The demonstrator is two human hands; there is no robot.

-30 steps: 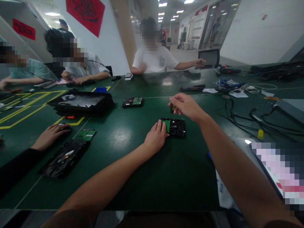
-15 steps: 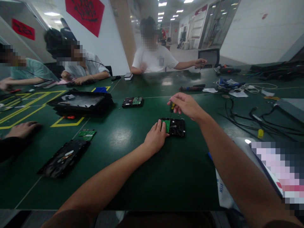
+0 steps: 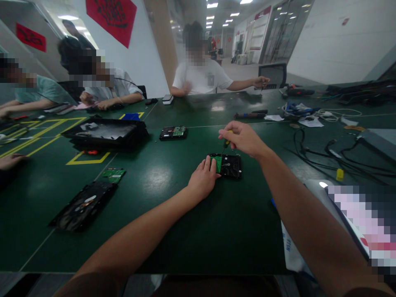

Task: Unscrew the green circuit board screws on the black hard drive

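A small black hard drive [image 3: 230, 166] with a green circuit board lies on the dark green table [image 3: 173, 222] in front of me. My left hand [image 3: 202, 180] rests flat against its left edge and holds it down. My right hand [image 3: 243, 139] hovers just above the drive, closed around a small screwdriver [image 3: 226, 144] with a black and yellow handle. The tip points down at the drive's far left corner.
An opened hard drive [image 3: 83, 206] and a loose green board [image 3: 113, 175] lie at the left. A black tray [image 3: 103, 134] and another drive [image 3: 173, 133] sit further back. Cables [image 3: 334, 154] spread at the right. Several people sit around the table; one person's hand [image 3: 10, 161] rests at the left edge.
The person's hand at the left has pulled back toward the table's left edge. My right hand has tilted the screwdriver a little; my left hand stays on the drive.
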